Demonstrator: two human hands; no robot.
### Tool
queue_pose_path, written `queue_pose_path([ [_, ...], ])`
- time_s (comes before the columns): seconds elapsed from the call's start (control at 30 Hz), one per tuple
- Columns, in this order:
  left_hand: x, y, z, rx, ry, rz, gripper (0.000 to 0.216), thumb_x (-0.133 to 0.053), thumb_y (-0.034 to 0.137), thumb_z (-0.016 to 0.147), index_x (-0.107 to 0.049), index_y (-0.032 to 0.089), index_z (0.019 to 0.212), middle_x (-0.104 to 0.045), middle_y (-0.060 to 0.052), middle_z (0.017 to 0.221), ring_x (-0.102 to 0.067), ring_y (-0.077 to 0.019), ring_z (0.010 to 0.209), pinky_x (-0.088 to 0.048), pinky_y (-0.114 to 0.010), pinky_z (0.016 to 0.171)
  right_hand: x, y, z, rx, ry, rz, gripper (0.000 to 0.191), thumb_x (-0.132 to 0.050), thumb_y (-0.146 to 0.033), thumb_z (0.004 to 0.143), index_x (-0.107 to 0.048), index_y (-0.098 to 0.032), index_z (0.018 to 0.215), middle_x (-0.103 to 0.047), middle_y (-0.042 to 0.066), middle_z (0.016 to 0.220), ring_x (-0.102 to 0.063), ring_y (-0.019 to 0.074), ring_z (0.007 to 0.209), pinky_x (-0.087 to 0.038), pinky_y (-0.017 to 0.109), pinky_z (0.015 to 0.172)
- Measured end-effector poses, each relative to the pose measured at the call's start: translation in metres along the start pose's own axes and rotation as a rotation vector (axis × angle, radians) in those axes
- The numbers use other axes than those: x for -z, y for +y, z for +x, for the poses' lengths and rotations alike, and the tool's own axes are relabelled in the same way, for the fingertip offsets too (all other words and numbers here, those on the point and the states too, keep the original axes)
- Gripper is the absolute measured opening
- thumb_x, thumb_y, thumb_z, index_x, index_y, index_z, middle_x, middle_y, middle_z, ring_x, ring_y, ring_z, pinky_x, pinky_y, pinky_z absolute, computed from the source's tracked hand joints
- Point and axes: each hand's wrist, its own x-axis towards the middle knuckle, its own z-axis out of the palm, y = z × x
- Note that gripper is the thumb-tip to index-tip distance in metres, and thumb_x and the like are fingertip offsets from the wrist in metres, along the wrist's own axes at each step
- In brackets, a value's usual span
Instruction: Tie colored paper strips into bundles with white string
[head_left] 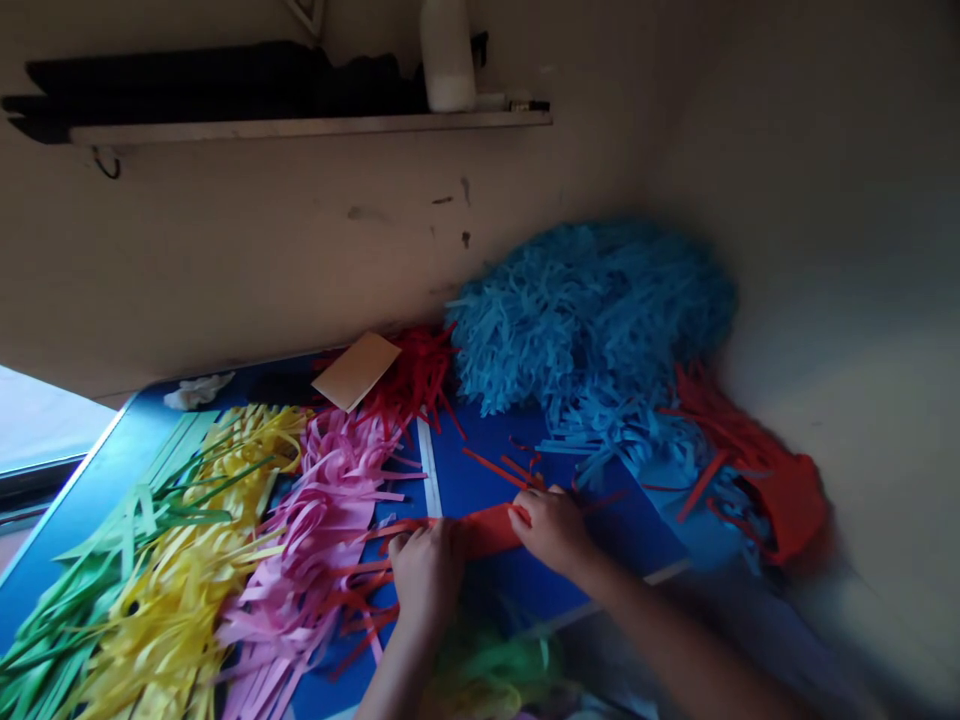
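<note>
My left hand (429, 572) and my right hand (553, 530) both grip a folded piece of red paper (491, 528) over the blue table top (480, 478). The left hand's fingers are curled over the paper's left end, and cut red strips (358, 590) trail out to the left of it. My right hand pinches the paper's right end with closed fingers. A white ruler (430, 470) lies on the table just behind my left hand.
Heaps of cut paper strips cover the table: green (90, 590), yellow (180, 570), pink (315, 530), red (412, 380), a big light-blue pile (592, 320) and more red (757, 470). A tan card (355, 370) lies at the back. A wall shelf (300, 125) holds a white bottle (447, 50).
</note>
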Motion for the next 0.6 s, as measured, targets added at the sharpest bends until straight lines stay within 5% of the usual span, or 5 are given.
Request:
queue_pose_path([
  [0.43, 0.002, 0.002, -0.001, -0.054, 0.041, 0.055, 0.035, -0.040, 0.032, 0.096, -0.069, 0.020, 0.079, -0.072, -0.007, 0.069, -0.067, -0.0243, 0.074, -0.035, -0.038, 0.076, 0.003, -0.004, 0.002, 0.001, -0.028, 0.017, 0.013, -0.059, -0.022, 0.088, -0.063, -0.020, 0.075, -0.072, 0.001, 0.075, -0.064, 0.0165, 0.070, -0.032, 0.030, 0.071],
  [0.6, 0.012, 0.000, 0.001, -0.221, 0.085, 0.063, 0.023, -0.048, 0.023, 0.092, -0.068, 0.022, 0.103, -0.071, -0.010, 0.104, -0.060, -0.0278, 0.100, -0.035, -0.044, 0.089, 0.020, 0.005, 0.004, -0.035, 0.009, 0.014, 0.006, -0.064, -0.027, 0.085, -0.061, -0.021, 0.084, -0.070, 0.003, 0.084, -0.062, 0.0214, 0.086, -0.032, 0.033, 0.078],
])
